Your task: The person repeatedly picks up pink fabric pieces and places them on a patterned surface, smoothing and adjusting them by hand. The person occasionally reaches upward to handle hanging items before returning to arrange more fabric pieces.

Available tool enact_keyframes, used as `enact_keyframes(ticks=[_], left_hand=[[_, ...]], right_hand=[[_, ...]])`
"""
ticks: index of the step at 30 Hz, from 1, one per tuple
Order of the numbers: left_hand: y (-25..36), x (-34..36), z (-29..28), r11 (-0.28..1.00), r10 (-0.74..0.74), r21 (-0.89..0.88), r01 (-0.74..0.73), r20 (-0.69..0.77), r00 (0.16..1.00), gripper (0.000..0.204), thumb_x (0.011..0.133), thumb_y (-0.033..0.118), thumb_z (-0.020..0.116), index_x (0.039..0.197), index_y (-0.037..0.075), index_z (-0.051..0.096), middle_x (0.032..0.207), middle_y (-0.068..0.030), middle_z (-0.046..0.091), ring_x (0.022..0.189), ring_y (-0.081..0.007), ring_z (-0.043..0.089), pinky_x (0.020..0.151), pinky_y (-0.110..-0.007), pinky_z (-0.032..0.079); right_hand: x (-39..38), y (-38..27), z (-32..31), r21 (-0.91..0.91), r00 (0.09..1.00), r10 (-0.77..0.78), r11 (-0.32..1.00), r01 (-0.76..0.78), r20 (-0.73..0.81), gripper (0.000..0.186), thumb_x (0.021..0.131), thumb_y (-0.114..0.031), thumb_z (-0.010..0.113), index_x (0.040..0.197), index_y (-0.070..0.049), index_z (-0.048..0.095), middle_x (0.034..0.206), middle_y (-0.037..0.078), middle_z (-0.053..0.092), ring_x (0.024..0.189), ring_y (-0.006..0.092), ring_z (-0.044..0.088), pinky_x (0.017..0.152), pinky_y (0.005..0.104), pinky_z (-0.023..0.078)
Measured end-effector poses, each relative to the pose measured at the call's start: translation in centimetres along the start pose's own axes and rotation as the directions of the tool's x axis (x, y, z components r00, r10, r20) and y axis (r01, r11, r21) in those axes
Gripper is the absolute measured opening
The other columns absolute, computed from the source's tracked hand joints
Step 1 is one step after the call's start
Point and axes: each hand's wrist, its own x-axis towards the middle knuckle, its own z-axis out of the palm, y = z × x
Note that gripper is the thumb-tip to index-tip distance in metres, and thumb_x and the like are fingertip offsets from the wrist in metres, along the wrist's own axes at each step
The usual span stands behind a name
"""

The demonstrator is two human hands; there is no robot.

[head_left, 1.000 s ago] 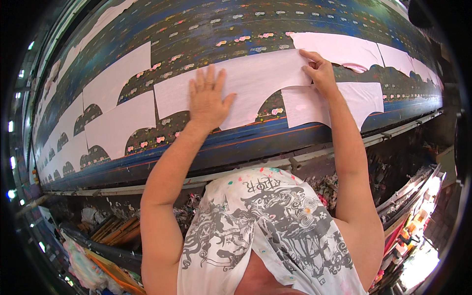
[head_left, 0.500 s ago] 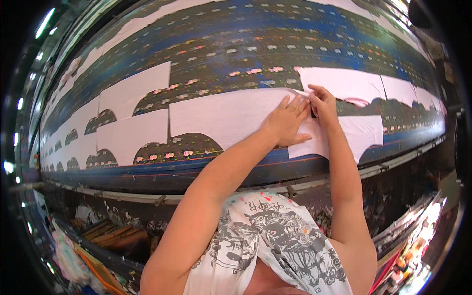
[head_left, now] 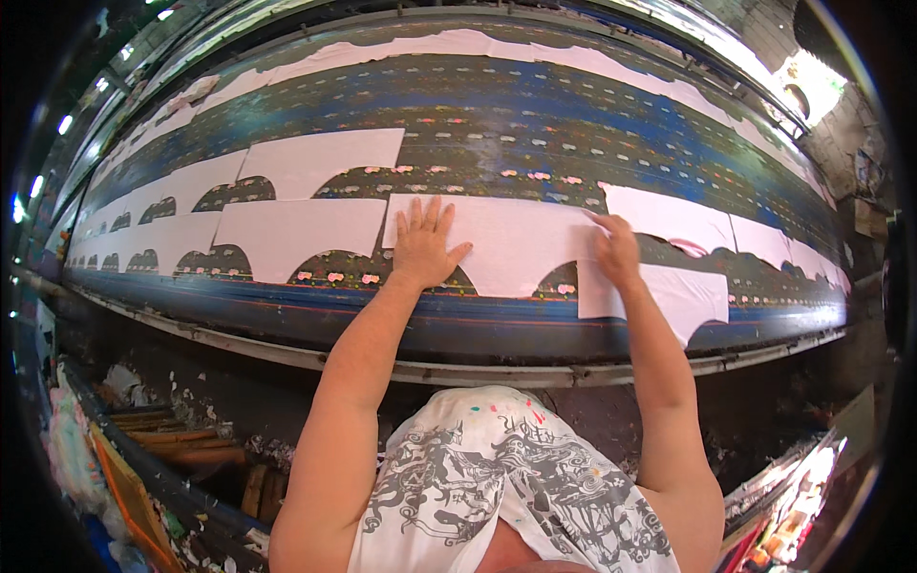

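Note:
A pale pink cut fabric piece (head_left: 511, 239) with scooped lower edges lies on the long, dark printing table in front of me. My left hand (head_left: 425, 250) rests flat on its left end, fingers spread. At its upper right corner my right hand (head_left: 614, 250) has thumb and fingers closed on the fabric edge; the fingertips are partly hidden. Under my right wrist lies another pink fabric piece (head_left: 669, 294), nearer the table's front edge and overlapped by the first at its upper left.
More pink pieces lie in rows: a near-left piece (head_left: 296, 234), an upper-left piece (head_left: 330, 160), a right-hand piece (head_left: 669, 212) and a far strip (head_left: 458, 43). A metal rail (head_left: 478, 371) edges the table before me. Wooden slats (head_left: 181, 444) sit low on the left.
My left hand has moved left along the fabric to its left end and flattened there. My right hand stays near the right corner. The fabric now lies smoother, its right end overlapping the nearer piece.

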Motion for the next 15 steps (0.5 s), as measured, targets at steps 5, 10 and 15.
enact_keyframes(ticks=[5,10,15], left_hand=[[0.5,-0.1,-0.1,0.999,0.008,-0.033,-0.01,-0.051,0.999,0.086,0.105,0.066,0.058,0.172,0.015,0.042,0.183,-0.0143,0.028,0.169,-0.0435,0.02,0.135,-0.066,0.013],[0.3,-0.6,-0.2,0.995,-0.028,-0.098,0.022,-0.059,0.998,0.079,0.105,0.06,0.062,0.168,0.015,0.047,0.181,-0.0121,0.032,0.168,-0.0403,0.022,0.137,-0.062,0.014],[0.4,-0.6,-0.5,0.995,-0.046,-0.095,0.04,-0.059,0.997,0.076,0.105,0.057,0.063,0.168,0.016,0.048,0.18,-0.01,0.034,0.167,-0.0377,0.026,0.137,-0.059,0.016]], right_hand=[[-1.2,-5.1,3.2,-0.203,0.971,-0.081,0.971,0.128,0.226,0.056,0.109,-0.042,0.062,0.147,-0.001,0.062,0.157,0.024,0.061,0.148,0.0457,0.055,0.123,0.055,0.042],[0.2,-5.3,2.1,-0.411,0.949,0.157,0.911,-0.033,0.273,0.079,0.11,-0.058,0.055,0.165,-0.002,0.045,0.176,0.021,0.04,0.164,0.0433,0.034,0.13,0.0582,0.032],[1.2,-2.1,1.0,-0.412,0.933,0.157,0.911,-0.011,0.323,0.08,0.112,-0.062,0.049,0.166,-0.004,0.046,0.177,0.02,0.039,0.164,0.0427,0.035,0.13,0.0586,0.031]])
